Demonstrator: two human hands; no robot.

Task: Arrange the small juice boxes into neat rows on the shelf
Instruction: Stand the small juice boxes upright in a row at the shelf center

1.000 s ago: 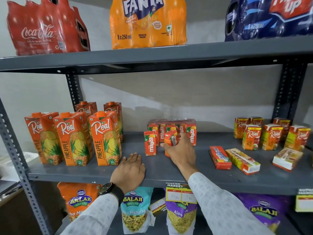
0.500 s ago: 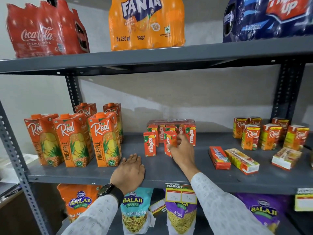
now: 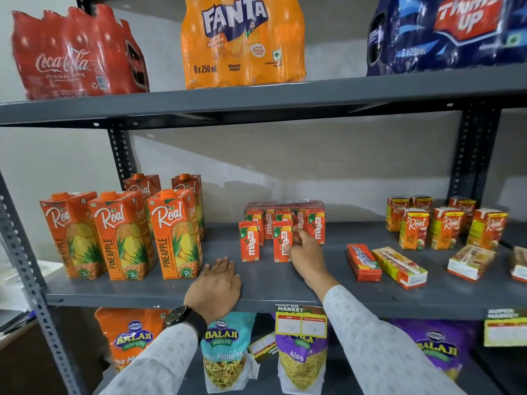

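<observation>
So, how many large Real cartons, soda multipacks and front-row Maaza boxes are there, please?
Large Real cartons: 5
Soda multipacks: 3
Front-row Maaza boxes: 2
Total: 10

Bright, even, seemingly overhead light; glare on top-row shrink-wrap [image 3: 77,52]; wide-angle bowing at edges; slight softness lower right.

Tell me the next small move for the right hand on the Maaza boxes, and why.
Probably square up the Maaza box that the right hand grips, so it stands level with the front Maaza box to its left. Both stand upright ahead of the wrapped Maaza pack, with a gap between them. The left hand rests flat on the shelf.
</observation>
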